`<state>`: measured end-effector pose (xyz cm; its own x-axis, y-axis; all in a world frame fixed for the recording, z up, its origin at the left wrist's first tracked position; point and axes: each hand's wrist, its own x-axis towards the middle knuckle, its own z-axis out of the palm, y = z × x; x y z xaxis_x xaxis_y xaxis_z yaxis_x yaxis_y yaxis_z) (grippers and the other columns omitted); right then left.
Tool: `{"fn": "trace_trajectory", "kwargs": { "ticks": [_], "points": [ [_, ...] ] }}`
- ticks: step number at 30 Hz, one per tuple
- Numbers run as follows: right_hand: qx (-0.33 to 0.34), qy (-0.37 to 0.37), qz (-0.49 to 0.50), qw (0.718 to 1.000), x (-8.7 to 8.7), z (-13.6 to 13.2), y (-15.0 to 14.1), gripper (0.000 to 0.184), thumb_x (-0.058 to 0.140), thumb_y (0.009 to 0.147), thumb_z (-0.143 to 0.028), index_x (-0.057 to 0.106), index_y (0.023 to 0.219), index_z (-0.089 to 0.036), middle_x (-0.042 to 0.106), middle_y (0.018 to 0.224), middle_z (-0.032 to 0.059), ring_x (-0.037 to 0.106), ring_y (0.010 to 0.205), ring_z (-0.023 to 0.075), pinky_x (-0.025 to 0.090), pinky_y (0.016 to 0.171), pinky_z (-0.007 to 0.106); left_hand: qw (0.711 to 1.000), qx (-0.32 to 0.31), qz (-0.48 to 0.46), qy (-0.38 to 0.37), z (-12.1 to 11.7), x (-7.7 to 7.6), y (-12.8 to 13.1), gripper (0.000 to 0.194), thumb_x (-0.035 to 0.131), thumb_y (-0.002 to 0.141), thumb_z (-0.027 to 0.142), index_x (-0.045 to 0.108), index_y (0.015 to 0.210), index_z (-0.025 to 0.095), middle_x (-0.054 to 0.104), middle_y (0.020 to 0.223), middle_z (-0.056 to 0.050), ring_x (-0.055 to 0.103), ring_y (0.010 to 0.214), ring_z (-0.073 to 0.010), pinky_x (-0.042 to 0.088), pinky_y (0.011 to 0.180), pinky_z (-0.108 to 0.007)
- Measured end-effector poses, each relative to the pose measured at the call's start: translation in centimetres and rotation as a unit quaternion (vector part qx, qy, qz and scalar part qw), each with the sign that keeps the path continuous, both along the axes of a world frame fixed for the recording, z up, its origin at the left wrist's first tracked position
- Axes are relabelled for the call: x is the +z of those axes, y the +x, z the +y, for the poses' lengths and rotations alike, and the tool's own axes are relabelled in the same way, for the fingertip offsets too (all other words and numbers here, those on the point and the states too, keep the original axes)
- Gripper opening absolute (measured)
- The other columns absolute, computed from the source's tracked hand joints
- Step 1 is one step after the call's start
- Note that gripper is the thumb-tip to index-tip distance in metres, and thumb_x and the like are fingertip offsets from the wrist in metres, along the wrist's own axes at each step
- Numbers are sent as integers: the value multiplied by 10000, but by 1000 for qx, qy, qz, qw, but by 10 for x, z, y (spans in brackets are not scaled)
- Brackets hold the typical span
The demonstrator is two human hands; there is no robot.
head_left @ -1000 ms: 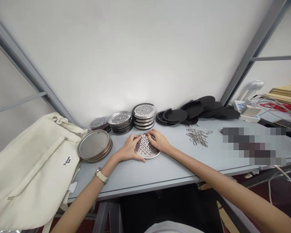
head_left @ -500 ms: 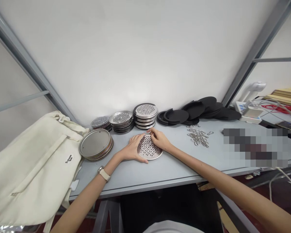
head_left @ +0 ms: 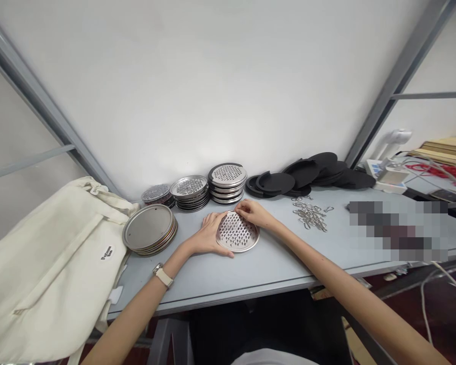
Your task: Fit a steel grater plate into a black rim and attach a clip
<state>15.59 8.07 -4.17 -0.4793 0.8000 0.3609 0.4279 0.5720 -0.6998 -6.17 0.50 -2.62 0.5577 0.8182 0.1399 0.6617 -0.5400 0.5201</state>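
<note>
A round metal grater plate (head_left: 237, 232) lies on the grey table in front of me, its face covered in raised holes. My left hand (head_left: 208, 236) grips its left side, thumb along the near edge and fingers round toward the far edge. At the far rim my right hand (head_left: 253, 212) is closed in a pinch, fingertips touching the plate's edge. Whatever sits between those fingertips is hidden. To the right of my right hand lies a loose pile of small metal snap hooks (head_left: 310, 215).
Behind stand stacks of perforated discs (head_left: 190, 187) and rimmed grater discs (head_left: 228, 175). Plain metal discs (head_left: 148, 228) are piled at left beside a cream bag (head_left: 53, 268). Black round holders (head_left: 277, 182) overlap along the wall. A white device (head_left: 393, 175) and cables stand at right.
The grater plate has shifted slightly right with my left hand still on it. My right hand has risen a little at the far rim, uncovering more of the plate.
</note>
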Motion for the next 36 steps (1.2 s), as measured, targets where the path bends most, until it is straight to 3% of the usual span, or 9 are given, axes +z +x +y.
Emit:
{"fn": "trace_trajectory", "kwargs": {
  "ticks": [4, 8, 12, 16, 20, 25, 32, 36],
  "points": [
    [-7, 2, 1, 1000, -2, -4, -5, 181, 467, 842, -205, 640, 879, -172, 637, 727, -2, 542, 629, 128, 425, 626, 238, 1000, -1, 2, 2, 1, -1, -1, 1195, 783, 451, 620, 197, 1429, 264, 381, 1242, -107, 336, 1205, -336, 248, 1057, -518],
    [-56, 6, 4, 998, -8, -5, -9, 183, 476, 836, -206, 623, 944, -184, 612, 681, -10, 530, 662, 149, 418, 715, 290, 1000, -1, 2, 5, 1, -2, -1, 1182, 774, 463, 630, 201, 1427, 257, 387, 1234, -106, 340, 1199, -332, 245, 1058, -512],
    [-89, -17, 6, 996, -11, -2, -10, 149, 507, 821, -224, 637, 883, -190, 610, 665, -5, 537, 699, 167, 413, 767, 332, 1000, -1, -1, -2, 1, -1, -1, 1184, 780, 454, 628, 206, 1425, 269, 392, 1232, -102, 344, 1199, -334, 253, 1053, -513],
    [-82, -71, 12, 994, -14, 3, -10, 183, 486, 826, -220, 647, 897, -168, 574, 588, -16, 521, 567, 134, 430, 615, 261, 1000, -3, -2, -19, 3, 1, 0, 1214, 783, 437, 633, 194, 1429, 256, 366, 1291, -117, 315, 1233, -343, 233, 1069, -510],
    [-63, -126, 20, 990, -14, 6, -10, 236, 487, 833, -239, 621, 997, -136, 499, 499, -43, 457, 442, 106, 369, 451, 210, 1000, -8, -11, -19, 1, 3, 3, 1194, 775, 449, 639, 204, 1427, 260, 360, 1315, -117, 302, 1252, -342, 221, 1080, -501],
    [-46, -155, 28, 986, -10, 5, -8, 232, 508, 839, -291, 567, 1019, -157, 546, 544, -35, 479, 428, 99, 383, 425, 199, 1000, -16, -14, -14, -2, 4, 7, 1195, 777, 455, 632, 187, 1427, 265, 359, 1318, -109, 293, 1257, -341, 211, 1080, -496],
    [-47, -73, -3, 996, -3, -2, -8, 116, 479, 837, -247, 566, 825, -171, 605, 673, 2, 536, 595, 130, 429, 587, 239, 1000, -6, 0, -9, -1, 4, 7, 1031, 760, 478, 642, 328, 1332, 260, 396, 1238, -94, 345, 1206, -319, 239, 1054, -482],
    [-62, 5, -30, 998, 0, -9, -13, 210, 456, 868, -278, 550, 705, -184, 608, 669, 19, 518, 665, 162, 398, 713, 297, 1000, -4, 2, -8, -2, 5, 7, 963, 746, 493, 654, 370, 1286, 258, 402, 1223, -87, 363, 1191, -310, 241, 1047, -476]
  ]
}}
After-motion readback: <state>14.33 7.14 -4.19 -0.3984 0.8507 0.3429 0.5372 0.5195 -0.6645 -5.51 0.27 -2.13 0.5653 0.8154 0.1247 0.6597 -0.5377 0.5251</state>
